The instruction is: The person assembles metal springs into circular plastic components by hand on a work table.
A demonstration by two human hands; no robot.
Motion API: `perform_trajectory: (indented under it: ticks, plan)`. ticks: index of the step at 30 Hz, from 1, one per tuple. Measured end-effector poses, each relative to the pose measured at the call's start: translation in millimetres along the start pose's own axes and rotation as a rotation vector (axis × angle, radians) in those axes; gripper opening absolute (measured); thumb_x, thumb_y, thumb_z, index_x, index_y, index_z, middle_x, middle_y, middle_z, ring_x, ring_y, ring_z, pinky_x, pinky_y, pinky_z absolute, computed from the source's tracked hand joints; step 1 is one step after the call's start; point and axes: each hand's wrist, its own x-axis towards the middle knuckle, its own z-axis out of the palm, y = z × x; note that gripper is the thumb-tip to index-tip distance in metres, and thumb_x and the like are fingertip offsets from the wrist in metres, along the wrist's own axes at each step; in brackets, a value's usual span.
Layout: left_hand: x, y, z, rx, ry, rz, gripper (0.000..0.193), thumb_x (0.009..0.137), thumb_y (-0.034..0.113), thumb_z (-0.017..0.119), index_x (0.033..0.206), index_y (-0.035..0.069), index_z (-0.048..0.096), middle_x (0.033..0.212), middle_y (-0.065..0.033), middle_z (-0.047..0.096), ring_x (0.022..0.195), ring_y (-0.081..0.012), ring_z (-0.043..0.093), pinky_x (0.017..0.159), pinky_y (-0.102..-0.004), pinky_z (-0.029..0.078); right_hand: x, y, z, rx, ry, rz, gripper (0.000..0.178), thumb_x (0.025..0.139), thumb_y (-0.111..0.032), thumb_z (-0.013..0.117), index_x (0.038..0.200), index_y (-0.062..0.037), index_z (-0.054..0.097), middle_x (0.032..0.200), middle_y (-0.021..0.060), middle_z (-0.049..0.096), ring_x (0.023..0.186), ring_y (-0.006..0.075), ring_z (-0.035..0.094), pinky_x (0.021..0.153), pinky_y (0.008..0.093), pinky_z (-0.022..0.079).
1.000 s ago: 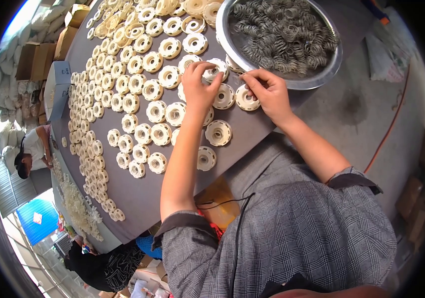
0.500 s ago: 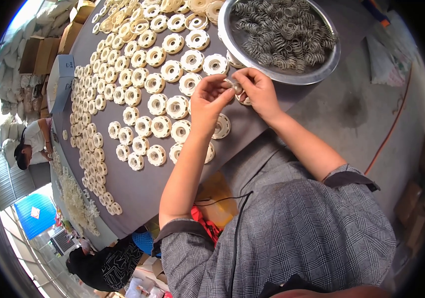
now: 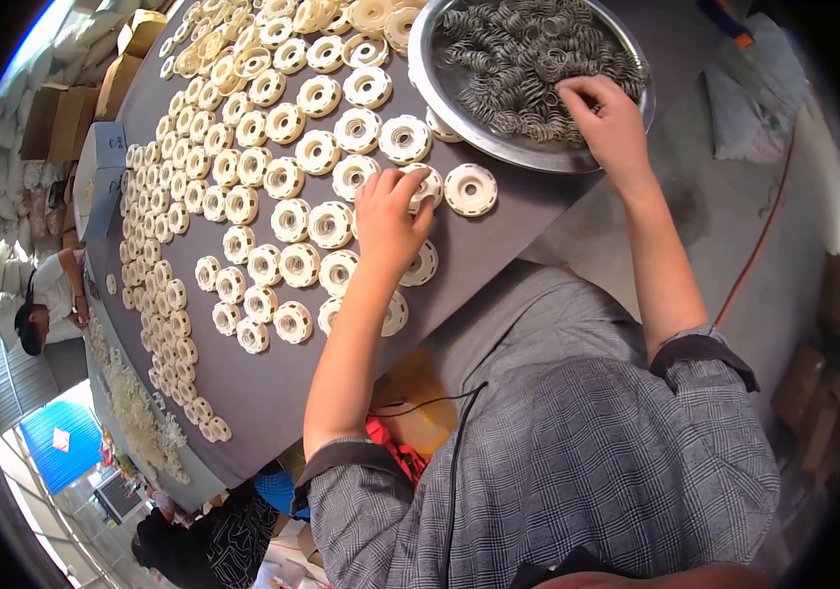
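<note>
Pale cream plastic rings with notched rims, many with a metal coil spring in the centre, cover the dark grey table. My left hand (image 3: 393, 221) has its thumb and fingers closed around the edge of one white ring (image 3: 430, 189), partly hiding it. Just right of it lies another white ring (image 3: 470, 189). My right hand (image 3: 614, 128) is over a round metal basin (image 3: 523, 155) heaped with coil springs (image 3: 508, 74). Its thumb and index finger are pinched together among the springs; what is between the fingertips cannot be made out.
The table (image 3: 253, 402) holds rows of rings, with yellower ones piled at the far side. Beyond its left edge a co-worker (image 3: 52, 294) sits by a heap of small pale parts (image 3: 135, 412). Cardboard boxes (image 3: 72, 123) and stacked sacks stand at the left; a plastic bag (image 3: 754, 98) lies at right.
My hands, together over a ring before, are now apart. The right one has moved up and right into the basin; the left has shifted down-left onto a ring. A white ring there is uncovered.
</note>
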Motion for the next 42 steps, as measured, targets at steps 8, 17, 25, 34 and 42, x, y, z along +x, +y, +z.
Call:
perform_trajectory:
  ticks: [8, 17, 25, 34, 42]
  plan:
    - [-8, 17, -12, -0.181, 0.049, -0.074, 0.013, 0.068, 0.008, 0.062, 0.081, 0.009, 0.06, 0.074, -0.0041, 0.052, 0.075, -0.0222, 0.049, 0.069, -0.0327, 0.036, -4, 14, 24, -0.758, -0.358, -0.123, 0.018, 0.07, -0.02, 0.061, 0.084, -0.0079, 0.062, 0.08, 0.0081, 0.06, 0.081, 0.0268, 0.056, 0.07, 0.0381, 0.047]
    - [-21, 22, -20, -0.268, 0.146, -0.134, 0.01, 0.068, 0.003, 0.062, 0.077, 0.007, 0.06, 0.072, -0.0032, 0.054, 0.073, -0.0189, 0.05, 0.065, -0.0302, 0.038, -6, 9, 3, -0.248, -0.091, 0.051, 0.016, 0.077, -0.013, 0.057, 0.09, -0.0039, 0.061, 0.077, 0.0073, 0.062, 0.068, 0.0158, 0.058, 0.062, 0.0272, 0.044]
    - [0, 66, -20, -1.066, 0.152, -0.233, 0.045, 0.075, 0.002, 0.059, 0.117, 0.005, 0.045, 0.108, -0.0099, 0.046, 0.085, -0.0136, 0.053, 0.074, -0.0261, 0.044, -49, -46, 35, 0.534, -0.597, 0.324, 0.015, 0.08, -0.009, 0.055, 0.091, -0.0006, 0.06, 0.08, 0.0029, 0.06, 0.07, 0.0075, 0.055, 0.06, 0.02, 0.046]
    - [-19, 50, -21, -0.781, 0.148, -0.286, 0.024, 0.069, 0.005, 0.067, 0.091, 0.002, 0.057, 0.082, -0.0031, 0.055, 0.07, -0.0099, 0.051, 0.063, -0.0217, 0.042, -76, -51, 56, 0.985, -0.781, 0.74, 0.03, 0.082, -0.025, 0.059, 0.101, -0.0027, 0.055, 0.085, 0.0027, 0.057, 0.075, 0.0087, 0.056, 0.055, 0.0221, 0.049]
    - [-29, 60, -13, -0.895, 0.292, -0.455, 0.018, 0.076, 0.008, 0.064, 0.089, 0.0, 0.054, 0.072, -0.0017, 0.055, 0.062, -0.0071, 0.051, 0.059, -0.0187, 0.042, -90, -54, 63, 0.809, -0.604, 0.563, 0.019, 0.082, -0.017, 0.059, 0.091, -0.0004, 0.058, 0.077, 0.0003, 0.055, 0.06, 0.0067, 0.052, 0.051, 0.019, 0.045]
